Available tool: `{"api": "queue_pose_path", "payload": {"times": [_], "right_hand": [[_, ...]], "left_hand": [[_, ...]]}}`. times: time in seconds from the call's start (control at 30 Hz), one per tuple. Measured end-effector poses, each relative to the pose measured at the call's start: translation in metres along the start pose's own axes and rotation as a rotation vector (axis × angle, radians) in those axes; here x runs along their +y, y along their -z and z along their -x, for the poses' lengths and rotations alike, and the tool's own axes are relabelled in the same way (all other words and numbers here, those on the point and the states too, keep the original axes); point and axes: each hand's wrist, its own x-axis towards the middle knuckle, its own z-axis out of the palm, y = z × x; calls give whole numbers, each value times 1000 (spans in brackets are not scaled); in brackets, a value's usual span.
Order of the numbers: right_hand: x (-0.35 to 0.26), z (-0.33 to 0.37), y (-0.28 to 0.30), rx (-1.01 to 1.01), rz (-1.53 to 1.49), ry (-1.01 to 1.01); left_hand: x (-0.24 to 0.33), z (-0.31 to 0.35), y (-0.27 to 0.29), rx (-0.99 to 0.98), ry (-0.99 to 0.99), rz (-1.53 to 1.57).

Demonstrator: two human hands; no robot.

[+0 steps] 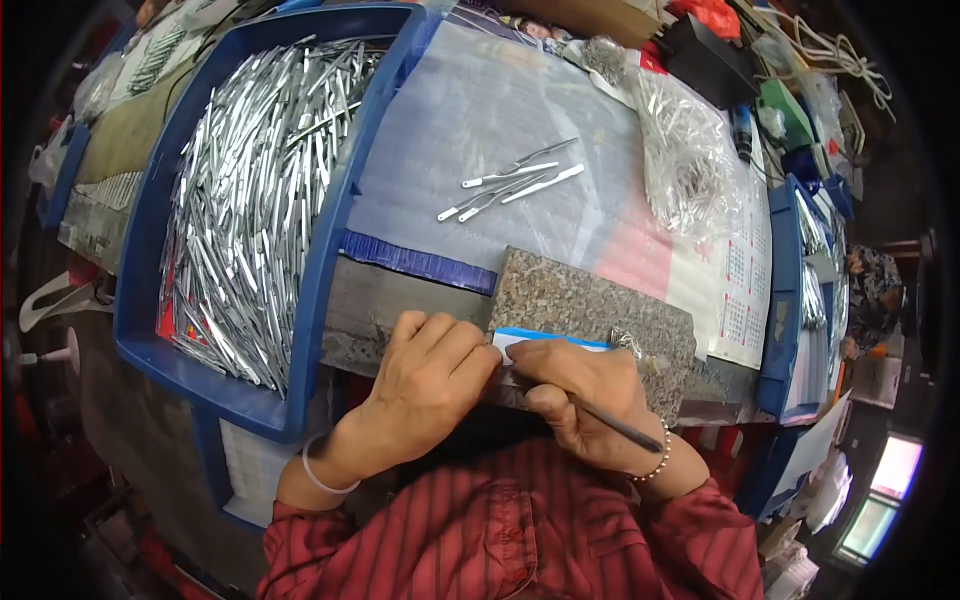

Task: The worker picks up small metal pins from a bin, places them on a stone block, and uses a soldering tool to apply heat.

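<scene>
passage: sheet (430, 130) between bin (215, 388) and bag (690, 150) | obstacles: granite block (570, 295), metal pieces (543, 184)

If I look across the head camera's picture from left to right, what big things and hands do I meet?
Large blue tray of metal pieces → left hand → right hand → clear plastic bag → smaller blue tray.

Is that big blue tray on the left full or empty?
Well filled, though its depth is hard to tell: slim silvery metal pieces lie heaped across most of the blue tray, hiding nearly all its bottom.
</scene>
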Motion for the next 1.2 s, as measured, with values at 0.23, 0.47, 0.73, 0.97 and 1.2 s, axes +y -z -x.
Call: {"api": "queue_pose_path", "payload": {"times": [0.23, 0.47, 0.73, 0.97, 1.2], "right_hand": [[-10, 30, 27, 226, -171, -196], [0, 62, 29, 303, 403, -66], [-7, 77, 46, 340, -76, -210], [-17, 91, 30, 224, -589, -525], [-12, 92, 5, 172, -833, -642]], "left_hand": [[0, 3, 0, 17, -10, -14], [3, -3, 4, -21, -14, -9], [16, 3, 16, -41, 23, -78], [42, 23, 28, 21, 64, 22], [59, 41, 22, 75, 154, 207]]}}
